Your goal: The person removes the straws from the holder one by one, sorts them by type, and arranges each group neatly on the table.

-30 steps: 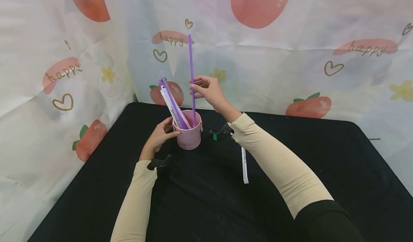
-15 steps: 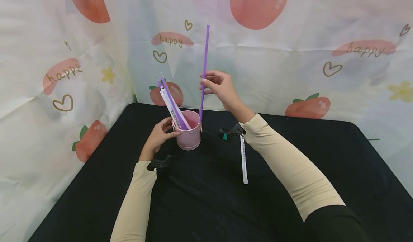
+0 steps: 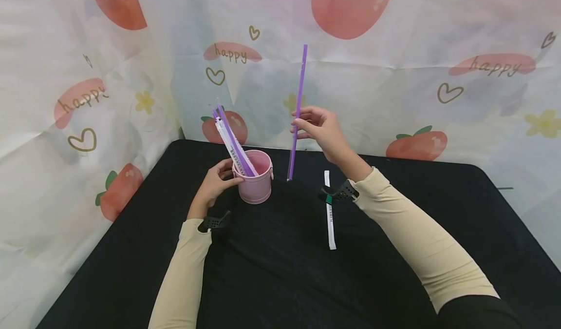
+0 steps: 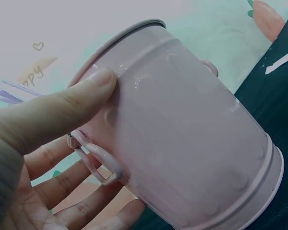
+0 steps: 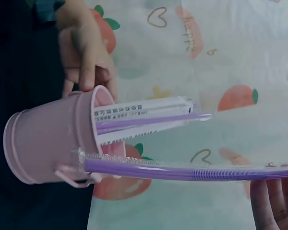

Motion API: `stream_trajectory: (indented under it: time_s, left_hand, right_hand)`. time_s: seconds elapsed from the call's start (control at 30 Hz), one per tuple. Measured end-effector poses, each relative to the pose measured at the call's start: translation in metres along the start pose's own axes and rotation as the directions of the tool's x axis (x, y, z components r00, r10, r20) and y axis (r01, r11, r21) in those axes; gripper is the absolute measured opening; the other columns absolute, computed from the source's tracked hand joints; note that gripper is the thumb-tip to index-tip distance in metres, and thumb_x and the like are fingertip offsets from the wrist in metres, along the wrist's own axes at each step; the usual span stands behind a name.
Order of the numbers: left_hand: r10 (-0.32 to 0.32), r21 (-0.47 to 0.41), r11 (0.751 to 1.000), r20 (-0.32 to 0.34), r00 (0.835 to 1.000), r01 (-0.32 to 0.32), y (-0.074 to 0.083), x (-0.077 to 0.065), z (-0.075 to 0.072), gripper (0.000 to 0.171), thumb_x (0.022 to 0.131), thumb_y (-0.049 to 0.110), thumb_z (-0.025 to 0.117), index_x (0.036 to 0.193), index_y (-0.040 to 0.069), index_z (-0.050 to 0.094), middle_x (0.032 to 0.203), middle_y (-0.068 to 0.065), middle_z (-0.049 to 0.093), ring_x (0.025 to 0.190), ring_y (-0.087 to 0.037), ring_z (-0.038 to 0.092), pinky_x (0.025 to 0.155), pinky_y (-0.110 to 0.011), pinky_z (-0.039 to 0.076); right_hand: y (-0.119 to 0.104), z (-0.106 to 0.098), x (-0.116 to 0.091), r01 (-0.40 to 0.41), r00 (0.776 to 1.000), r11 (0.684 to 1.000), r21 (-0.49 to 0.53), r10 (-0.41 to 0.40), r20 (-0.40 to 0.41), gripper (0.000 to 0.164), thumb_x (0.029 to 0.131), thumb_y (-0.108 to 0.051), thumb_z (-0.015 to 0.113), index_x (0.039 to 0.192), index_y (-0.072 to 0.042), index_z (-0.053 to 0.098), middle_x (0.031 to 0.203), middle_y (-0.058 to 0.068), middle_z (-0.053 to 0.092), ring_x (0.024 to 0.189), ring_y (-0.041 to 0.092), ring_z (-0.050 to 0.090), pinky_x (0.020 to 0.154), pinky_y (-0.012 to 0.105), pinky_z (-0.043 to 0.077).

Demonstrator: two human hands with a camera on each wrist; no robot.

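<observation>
A small pink metal bucket (image 3: 255,191) stands on the black table at centre left. My left hand (image 3: 212,185) grips its left side by the rim, with the thumb (image 4: 89,93) on the near wall and the fingers around by the side handle (image 4: 103,160). Several wrapped straws (image 5: 153,115), purple and white, lean leftward inside. To the bucket's right, my right hand (image 3: 323,130) pinches a purple straw (image 3: 301,83) in a clear wrapper. The straw is near upright, its lower end beside the bucket; the right wrist view shows its ribbed bend.
A white paper-wrapped strip (image 3: 330,226) with printing lies on the black table (image 3: 280,270), partly beneath the right wrist strap in the head view. A light patterned cloth (image 3: 372,100) hangs behind the table and along the left.
My right hand has lifted the purple straw out of the bucket, carried it rightward and lowered it a little. My left hand and the bucket have stayed put.
</observation>
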State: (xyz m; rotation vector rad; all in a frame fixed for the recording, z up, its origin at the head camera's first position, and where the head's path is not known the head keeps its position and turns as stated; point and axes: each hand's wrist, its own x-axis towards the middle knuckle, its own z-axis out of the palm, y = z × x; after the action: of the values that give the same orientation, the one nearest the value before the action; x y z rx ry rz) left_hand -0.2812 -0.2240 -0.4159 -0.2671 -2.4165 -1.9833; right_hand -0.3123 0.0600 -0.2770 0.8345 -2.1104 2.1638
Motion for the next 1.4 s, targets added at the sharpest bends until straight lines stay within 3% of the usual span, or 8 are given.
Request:
stream_trajectory:
  time_s: [0.4, 0.57, 0.9, 1.2, 1.4]
  left_hand:
    - [-0.018, -0.005, 1.0, 0.003, 1.0, 0.018, 0.003, -0.002, 0.002, 0.064, 0.085, 0.001, 0.064, 0.141, -0.002, 0.034, 0.143, -0.024, 0.039, 0.133, -0.039, 0.038, 0.111, -0.05, 0.032]
    - [-0.021, -0.02, 1.0, 0.01, 1.0, 0.021, 0.003, -0.001, 0.003, 0.065, 0.085, -0.003, 0.062, 0.142, -0.004, 0.031, 0.144, -0.027, 0.037, 0.134, -0.042, 0.036, 0.111, -0.052, 0.03]
    - [-0.015, -0.006, 1.0, -0.008, 1.0, 0.015, 0.002, -0.003, 0.004, 0.065, 0.086, 0.005, 0.066, 0.142, 0.001, 0.034, 0.144, -0.022, 0.039, 0.134, -0.038, 0.037, 0.111, -0.05, 0.032]
    - [-0.015, -0.016, 1.0, -0.018, 1.0, 0.014, 0.004, -0.006, 0.007, 0.064, 0.086, 0.005, 0.064, 0.142, 0.0, 0.034, 0.144, -0.023, 0.038, 0.134, -0.039, 0.036, 0.112, -0.051, 0.03]
    - [-0.026, -0.003, 1.0, -0.025, 0.999, 0.026, 0.003, -0.006, 0.008, 0.064, 0.087, 0.006, 0.064, 0.143, 0.0, 0.033, 0.145, -0.022, 0.037, 0.135, -0.039, 0.036, 0.111, -0.051, 0.031]
  right_hand:
    - [-0.003, -0.035, -0.035, -0.05, 0.999, 0.993, -0.105, 0.051, 0.01, 0.014, 0.089, -0.006, 0.061, 0.096, -0.017, 0.066, 0.088, -0.007, 0.068, 0.075, 0.007, 0.068, 0.068, 0.024, 0.058]
    - [-0.002, -0.048, -0.047, -0.069, 0.998, 0.986, -0.154, 0.07, 0.001, 0.012, 0.089, -0.008, 0.062, 0.096, -0.017, 0.066, 0.087, -0.009, 0.069, 0.075, 0.008, 0.068, 0.068, 0.023, 0.058]
    - [0.003, -0.076, -0.07, -0.084, 0.996, 0.979, -0.184, 0.086, 0.001, 0.013, 0.089, -0.008, 0.063, 0.099, -0.014, 0.067, 0.084, -0.009, 0.069, 0.075, 0.009, 0.069, 0.068, 0.023, 0.058]
    - [0.011, -0.091, -0.085, -0.162, 0.987, 0.957, -0.239, 0.163, -0.017, 0.008, 0.089, -0.009, 0.062, 0.096, -0.012, 0.064, 0.081, -0.01, 0.069, 0.076, 0.007, 0.069, 0.067, 0.025, 0.058]
    - [0.02, -0.098, -0.095, -0.216, 0.976, 0.939, -0.267, 0.219, -0.019, 0.013, 0.09, -0.011, 0.062, 0.101, -0.005, 0.062, 0.082, -0.012, 0.069, 0.078, 0.008, 0.069, 0.069, 0.028, 0.058]
